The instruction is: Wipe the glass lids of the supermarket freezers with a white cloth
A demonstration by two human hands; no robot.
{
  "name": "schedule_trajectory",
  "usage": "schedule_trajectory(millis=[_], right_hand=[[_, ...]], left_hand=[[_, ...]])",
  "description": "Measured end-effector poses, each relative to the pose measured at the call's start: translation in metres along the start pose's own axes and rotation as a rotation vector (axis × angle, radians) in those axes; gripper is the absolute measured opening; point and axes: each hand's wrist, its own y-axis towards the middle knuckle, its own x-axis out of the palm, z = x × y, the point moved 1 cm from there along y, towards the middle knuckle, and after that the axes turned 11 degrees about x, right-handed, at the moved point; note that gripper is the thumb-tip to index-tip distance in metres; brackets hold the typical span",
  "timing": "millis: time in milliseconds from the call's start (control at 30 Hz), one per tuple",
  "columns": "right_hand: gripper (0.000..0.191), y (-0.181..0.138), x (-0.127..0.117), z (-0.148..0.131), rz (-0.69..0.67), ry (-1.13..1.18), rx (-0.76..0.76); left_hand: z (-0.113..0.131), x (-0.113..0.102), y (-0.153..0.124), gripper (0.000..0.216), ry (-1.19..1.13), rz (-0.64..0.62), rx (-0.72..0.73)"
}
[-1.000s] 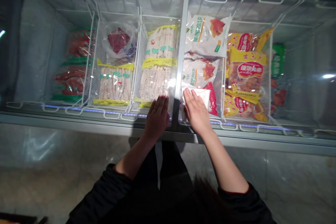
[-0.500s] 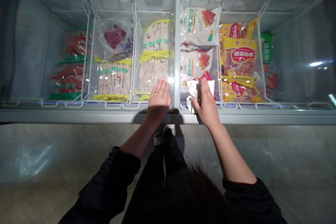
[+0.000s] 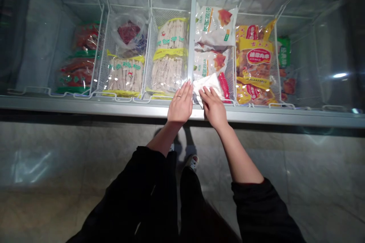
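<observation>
My left hand (image 3: 181, 103) lies with its fingers stretched out on the freezer's glass lid, by the grey centre divider (image 3: 192, 38). A ring shows on one finger. Just to the right, my right hand (image 3: 214, 109) presses a crumpled white cloth (image 3: 209, 82) against the glass, its fingertips bent over the cloth's lower part. The two hands are close together near the front rail (image 3: 137, 111). Beneath the glass under the cloth are white bags of frozen food (image 3: 210, 62) and a red packet (image 3: 224, 86).
White wire baskets divide the chest freezer. Yellow-edged bags of pale sticks (image 3: 170, 70), a dark red bagged item (image 3: 128, 32), red-and-green packs (image 3: 77, 72) and yellow bags (image 3: 256, 59) lie inside. Below the rail are the tiled floor (image 3: 114, 140) and a shoe (image 3: 192, 162).
My right hand and the cloth have moved left, towards the divider. My left hand has shifted right and now reaches the divider. The camera view has shifted, and my feet show differently.
</observation>
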Motion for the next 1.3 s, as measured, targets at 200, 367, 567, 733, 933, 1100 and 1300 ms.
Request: schedule_trajectory(millis=[200,367,567,733,933,1100,1300], right_hand=[[0.059,-0.005,-0.018,0.037,-0.057,0.051,-0.089],[0.056,0.004,0.002,0.009,-0.011,0.075,-0.085],[0.059,-0.013,-0.003,0.013,-0.122,0.117,-0.179],[0.062,-0.013,-0.015,0.033,-0.069,0.12,-0.077],[0.063,-0.008,-0.001,0.005,-0.171,0.141,-0.242],[0.06,-0.013,-0.023,0.032,-0.2,0.129,-0.221],[0.066,0.001,-0.016,0.02,-0.082,0.127,-0.118]], left_hand=[[0.001,0.003,0.012,0.056,0.032,0.065,-0.185],[0.002,0.008,0.013,0.057,0.048,0.095,-0.189],[-0.001,0.01,0.012,0.055,0.073,0.124,-0.186],[-0.003,0.013,0.011,0.055,0.062,0.148,-0.171],[-0.004,0.012,0.011,0.056,0.077,0.14,-0.167],[-0.003,0.011,0.011,0.056,0.072,0.139,-0.163],[-0.003,0.009,0.011,0.06,0.028,0.145,-0.171]])
